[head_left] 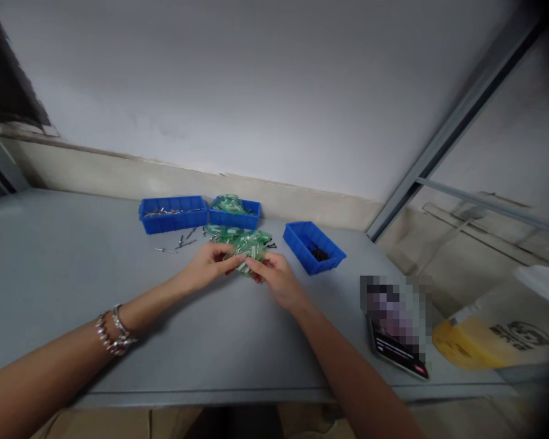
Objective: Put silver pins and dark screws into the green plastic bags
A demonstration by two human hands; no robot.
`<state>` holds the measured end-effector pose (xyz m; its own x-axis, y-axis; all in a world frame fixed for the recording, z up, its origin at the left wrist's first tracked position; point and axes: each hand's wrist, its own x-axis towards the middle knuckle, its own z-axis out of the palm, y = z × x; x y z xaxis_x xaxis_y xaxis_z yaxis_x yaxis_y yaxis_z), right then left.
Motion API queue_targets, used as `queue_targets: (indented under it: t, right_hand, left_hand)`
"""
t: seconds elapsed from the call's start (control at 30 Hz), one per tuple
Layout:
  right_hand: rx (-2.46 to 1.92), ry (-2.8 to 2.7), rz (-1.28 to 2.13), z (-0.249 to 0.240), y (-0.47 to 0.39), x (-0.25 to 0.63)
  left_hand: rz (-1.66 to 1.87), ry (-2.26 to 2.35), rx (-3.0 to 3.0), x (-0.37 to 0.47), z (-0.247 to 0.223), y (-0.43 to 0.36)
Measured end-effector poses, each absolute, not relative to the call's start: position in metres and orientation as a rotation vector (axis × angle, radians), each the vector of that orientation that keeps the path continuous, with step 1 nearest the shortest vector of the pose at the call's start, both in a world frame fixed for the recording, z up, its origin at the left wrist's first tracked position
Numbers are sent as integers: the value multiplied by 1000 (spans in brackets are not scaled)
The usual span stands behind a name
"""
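Note:
Between my two hands is a small clear green plastic bag (248, 245) with pale, slim pieces inside. My left hand (215, 262) pinches its left side, thumb on top. My right hand (274, 273) grips the right side, the thumbs nearly meeting over the bag. Just behind it, more green bags (224, 231) lie on the grey table, with a few dark screws at their edges. To the left of my hands, several loose metal rivets (182, 241) are scattered on the tabletop.
Along the wall stand a blue bin of rivets (174, 223) and a blue bin with green bags (235, 218). Farther right is a blue bin of dark screws (313, 247). A phone (393, 332) and a cup of yellow drink (489, 332) stand at the right edge.

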<state>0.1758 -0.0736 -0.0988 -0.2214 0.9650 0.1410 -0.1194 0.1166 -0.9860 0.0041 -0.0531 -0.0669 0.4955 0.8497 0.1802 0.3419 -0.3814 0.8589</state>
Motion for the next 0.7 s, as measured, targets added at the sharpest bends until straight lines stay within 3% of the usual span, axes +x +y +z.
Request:
queue_targets:
  t: [0.7]
  right_hand:
    - [-1051,-1287,1245,-97,-75,175]
  left_hand:
    - [770,927,1850,3,-70,-51]
